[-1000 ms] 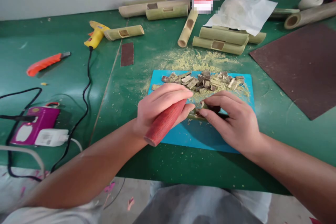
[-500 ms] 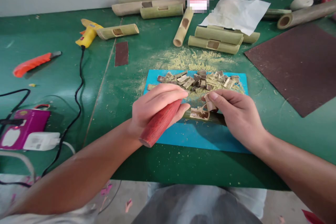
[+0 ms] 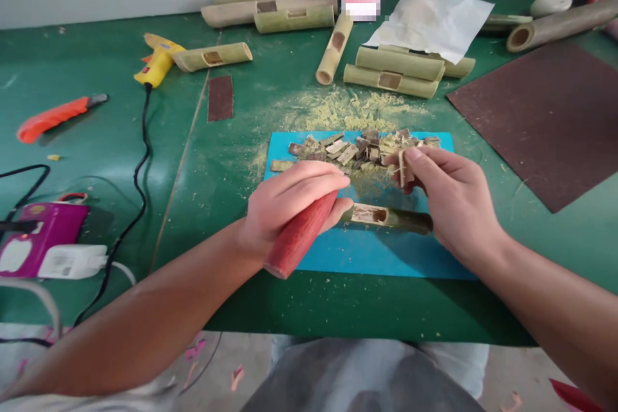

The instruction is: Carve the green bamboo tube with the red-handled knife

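My left hand (image 3: 299,199) is closed round a red wooden-handled tool (image 3: 300,238); its working end is hidden by my fingers. Beneath those fingers, a bamboo tube (image 3: 408,220) with a rectangular opening cut in its top lies on the blue mat (image 3: 376,254). My left hand covers the tube's left end, and whether it presses on it I cannot tell. Between thumb and fingers, my right hand (image 3: 454,199) pinches a small bamboo chip (image 3: 404,170), raised above and behind the tube. Just beyond both hands lies a heap of bamboo chips (image 3: 347,151) on the mat.
Sawdust (image 3: 355,109) is scattered behind the mat. Several notched bamboo tubes (image 3: 400,63) lie at the back. On the left are a yellow glue gun (image 3: 159,64), an orange utility knife (image 3: 55,118) and a purple power strip (image 3: 62,232). A brown sheet (image 3: 545,122) lies right.
My right hand has lifted the bamboo chip off the tube, up and to the right. The tube's right end now shows. My left hand keeps its hold on the red-handled tool.
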The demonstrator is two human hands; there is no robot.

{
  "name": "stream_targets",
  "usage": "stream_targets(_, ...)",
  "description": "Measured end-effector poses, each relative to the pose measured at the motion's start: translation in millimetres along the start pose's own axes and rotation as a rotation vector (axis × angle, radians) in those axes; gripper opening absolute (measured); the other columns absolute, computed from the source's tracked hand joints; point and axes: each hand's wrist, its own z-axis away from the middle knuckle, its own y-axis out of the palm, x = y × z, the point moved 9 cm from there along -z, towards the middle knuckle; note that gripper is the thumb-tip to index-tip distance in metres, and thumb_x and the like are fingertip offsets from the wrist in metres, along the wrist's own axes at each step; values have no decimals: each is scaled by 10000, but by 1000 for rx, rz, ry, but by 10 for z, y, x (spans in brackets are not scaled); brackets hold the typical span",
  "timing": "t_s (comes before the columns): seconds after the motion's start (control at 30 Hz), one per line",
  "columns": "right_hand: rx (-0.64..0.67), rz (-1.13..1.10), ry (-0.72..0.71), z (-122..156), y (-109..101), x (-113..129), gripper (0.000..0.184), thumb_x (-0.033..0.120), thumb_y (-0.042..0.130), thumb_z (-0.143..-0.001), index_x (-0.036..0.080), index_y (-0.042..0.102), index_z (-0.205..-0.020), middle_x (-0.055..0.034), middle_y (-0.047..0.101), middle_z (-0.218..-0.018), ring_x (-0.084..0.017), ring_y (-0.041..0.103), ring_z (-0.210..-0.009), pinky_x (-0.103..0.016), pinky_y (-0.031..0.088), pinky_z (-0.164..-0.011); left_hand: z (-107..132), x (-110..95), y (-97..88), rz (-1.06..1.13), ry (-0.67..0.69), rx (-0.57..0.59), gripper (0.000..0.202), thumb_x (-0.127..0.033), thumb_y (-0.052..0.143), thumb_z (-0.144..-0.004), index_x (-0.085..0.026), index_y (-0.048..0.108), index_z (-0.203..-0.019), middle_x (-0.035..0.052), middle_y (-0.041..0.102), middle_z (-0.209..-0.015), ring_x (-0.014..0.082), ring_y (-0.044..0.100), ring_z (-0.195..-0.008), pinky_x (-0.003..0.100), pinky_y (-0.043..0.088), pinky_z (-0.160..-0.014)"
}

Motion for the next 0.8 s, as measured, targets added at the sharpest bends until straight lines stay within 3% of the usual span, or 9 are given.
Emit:
stream_targets(0.1,-21,188,-106,1,-36,86,381,477,621,-1046,255,713,-752,-40,752,-887,-200,662,-814,-359,549,-755,6,-4,-11,-13,14,3,257,-211,807,-952,-195,701,-1186,73,821,-1097,171,816,-973,285,712,-899)
stream_targets(0.17,-46,315,-227,15,-64,195,301,483,579,-1065,276,784,-989,-70,789,-1114,-248,717,-1013,-410,574,-872,12,0,-18,-14,17,4,279,-210,817,-943,-195,701,-1197,75,819,-1114,173,816,-982,284,710,-916)
stream_targets(0.27,-65,502,-477,101,-59,444,304,450,562,-1069,281,731,-1256,-126,739,-1335,-308,695,-1205,-494,555,-984,13,5,-41,-3,26,-1,316,-191,830,-925,-196,706,-1215,82,821,-1135,185,820,-993,291,713,-919)
stream_targets(0.33,-47,637,-635,191,-1,593,257,424,593,-1051,269,728,-1206,-148,748,-1298,-344,676,-1244,-543,510,-1051,11,18,-67,11,31,-12,337,-190,836,-917,-200,710,-1230,86,824,-1132,199,822,-998,305,717,-910)
stream_targets(0.4,72,710,-735,262,129,640,241,470,659,-1006,282,732,-1138,-134,777,-1190,-350,708,-1121,-548,522,-990,11,41,-94,13,32,-29,350,-202,836,-918,-213,713,-1245,85,826,-1132,208,824,-996,319,721,-900)
stream_targets(0.5,255,757,-787,312,314,561,358,546,723,-947,245,736,-1140,-138,782,-1125,-343,712,-1006,-526,557,-887,25,78,-132,-17,30,-73,358,-226,837,-921,-256,717,-1257,62,828,-1140,209,824,-977,344,725,-883)
stream_targets(0.57,313,827,-794,311,397,474,316,463,728,-939,193,748,-1102,-152,778,-1067,-332,695,-942,-505,562,-825,41,101,-150,-29,15,-108,355,-226,838,-918,-279,723,-1250,42,829,-1139,207,821,-967,359,724,-879)
stream_targets(0.67,343,865,-812,306,447,423,149,299,684,-943,176,752,-993,-123,761,-932,-280,660,-836,-444,551,-756,63,171,-172,-16,-65,-153,307,-220,836,-919,-290,749,-1205,24,828,-1135,207,811,-973,381,716,-906)
stream_targets(0.8,296,885,-860,328,434,474,123,269,671,-939,167,728,-899,-107,728,-825,-253,637,-763,-408,535,-697,111,295,-247,56,-178,-241,181,-273,805,-951,-283,766,-1127,15,811,-1114,210,788,-1016,408,691,-964)
